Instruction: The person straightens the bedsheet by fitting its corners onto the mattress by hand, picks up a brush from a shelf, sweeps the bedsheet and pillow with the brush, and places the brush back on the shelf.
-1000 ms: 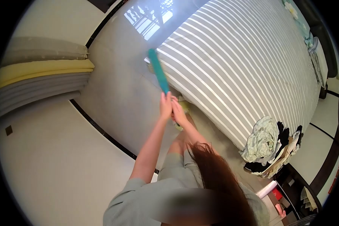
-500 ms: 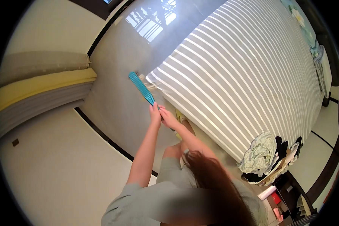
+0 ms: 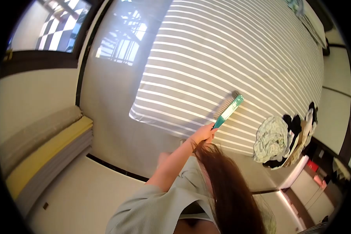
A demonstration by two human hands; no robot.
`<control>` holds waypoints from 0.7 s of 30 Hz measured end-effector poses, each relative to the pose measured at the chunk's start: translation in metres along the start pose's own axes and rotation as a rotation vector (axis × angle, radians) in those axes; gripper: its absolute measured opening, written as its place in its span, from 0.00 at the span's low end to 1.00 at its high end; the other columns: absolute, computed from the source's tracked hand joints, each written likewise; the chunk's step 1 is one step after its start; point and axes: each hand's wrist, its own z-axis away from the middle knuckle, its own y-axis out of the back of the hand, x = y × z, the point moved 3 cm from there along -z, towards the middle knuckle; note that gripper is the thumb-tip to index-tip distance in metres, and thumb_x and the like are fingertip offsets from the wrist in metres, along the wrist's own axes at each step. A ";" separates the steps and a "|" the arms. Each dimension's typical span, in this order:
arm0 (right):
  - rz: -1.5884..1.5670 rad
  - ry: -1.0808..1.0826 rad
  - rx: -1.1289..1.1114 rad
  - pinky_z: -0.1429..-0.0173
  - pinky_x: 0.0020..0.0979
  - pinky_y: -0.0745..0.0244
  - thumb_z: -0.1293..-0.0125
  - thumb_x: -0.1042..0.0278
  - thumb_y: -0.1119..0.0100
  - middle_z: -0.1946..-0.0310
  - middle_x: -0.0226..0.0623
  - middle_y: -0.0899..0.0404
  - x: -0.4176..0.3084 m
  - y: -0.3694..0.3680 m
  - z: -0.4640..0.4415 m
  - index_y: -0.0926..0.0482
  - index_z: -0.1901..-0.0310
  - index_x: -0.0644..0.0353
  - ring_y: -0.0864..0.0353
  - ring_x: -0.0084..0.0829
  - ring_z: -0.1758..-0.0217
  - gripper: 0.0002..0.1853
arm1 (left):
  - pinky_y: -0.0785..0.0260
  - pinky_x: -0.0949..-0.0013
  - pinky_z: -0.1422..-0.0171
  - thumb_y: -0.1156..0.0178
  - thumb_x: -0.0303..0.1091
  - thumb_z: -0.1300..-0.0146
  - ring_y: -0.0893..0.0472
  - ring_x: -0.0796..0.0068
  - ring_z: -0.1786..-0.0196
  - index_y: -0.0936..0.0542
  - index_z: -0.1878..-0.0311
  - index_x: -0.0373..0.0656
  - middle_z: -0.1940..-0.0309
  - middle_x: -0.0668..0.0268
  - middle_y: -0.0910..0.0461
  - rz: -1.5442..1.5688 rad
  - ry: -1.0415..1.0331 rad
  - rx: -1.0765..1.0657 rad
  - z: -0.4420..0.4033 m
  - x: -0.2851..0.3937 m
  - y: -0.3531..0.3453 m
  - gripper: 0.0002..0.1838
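Observation:
A bed brush [image 3: 229, 110] with a teal handle and a row of pale bristles is held over the striped bed sheet [image 3: 183, 85]. My left hand [image 3: 202, 133] is closed around the end of its handle. Just beneath it, my right hand [image 3: 210, 139] also grips the handle end, mostly hidden behind the left hand and long hair. The bristles face left and down, close to the sheet; whether they touch it I cannot tell.
A heap of clothes [image 3: 275, 140] sits at the bed's right corner. Folded yellow and grey mats [image 3: 52, 150] lean along the left wall. A dark-framed window [image 3: 56, 29] is at upper left, and a cabinet [image 3: 312, 189] stands at lower right.
The brush has swung right, from above the floor by the bed's corner to over the sheet, with both hands moving along. The camera view has turned, bringing the window into sight.

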 end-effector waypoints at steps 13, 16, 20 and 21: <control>0.026 -0.359 -0.482 0.90 0.21 0.49 0.34 0.57 0.66 0.88 0.26 0.36 0.069 -0.139 -0.041 0.34 0.49 0.52 0.43 0.17 0.93 0.17 | 0.34 0.67 0.69 0.57 0.40 0.37 0.26 0.66 0.76 0.35 0.71 0.38 0.80 0.59 0.26 0.093 0.048 0.985 0.048 -0.060 0.214 0.14; 0.097 -0.329 -0.678 0.89 0.21 0.49 0.34 0.56 0.65 0.88 0.27 0.35 0.072 -0.184 -0.018 0.33 0.49 0.52 0.43 0.17 0.92 0.17 | 0.34 0.68 0.70 0.58 0.40 0.36 0.26 0.69 0.77 0.36 0.71 0.39 0.80 0.61 0.26 0.119 0.073 1.082 0.093 -0.062 0.257 0.14; 0.061 -0.036 -0.524 0.89 0.21 0.49 0.34 0.56 0.65 0.88 0.27 0.35 0.073 -0.194 -0.006 0.33 0.49 0.54 0.43 0.17 0.92 0.18 | 0.35 0.66 0.69 0.57 0.39 0.37 0.25 0.65 0.76 0.35 0.68 0.36 0.80 0.60 0.25 0.103 0.083 0.978 0.110 -0.045 0.258 0.13; 0.048 0.273 -0.389 0.89 0.21 0.49 0.34 0.56 0.65 0.88 0.26 0.35 0.111 -0.187 -0.019 0.33 0.49 0.55 0.43 0.16 0.92 0.18 | 0.34 0.66 0.69 0.57 0.38 0.38 0.25 0.65 0.77 0.35 0.68 0.37 0.80 0.60 0.25 0.087 0.055 0.887 0.102 -0.047 0.250 0.13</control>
